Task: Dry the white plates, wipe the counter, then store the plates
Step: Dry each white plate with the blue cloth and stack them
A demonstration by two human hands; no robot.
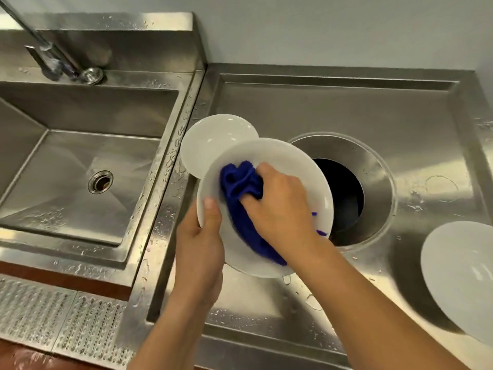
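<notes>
My left hand grips the left rim of a white plate, thumb on its face, holding it tilted above the steel counter. My right hand presses a bunched blue cloth against the plate's inside. A second white plate lies on the counter just behind, partly covered by the held one. A third white plate rests on the counter at the right edge of the view.
A round waste hole opens in the counter right of the held plate. A deep steel sink with a drain and a tap lies to the left. Water drops dot the counter. A perforated floor grate runs below.
</notes>
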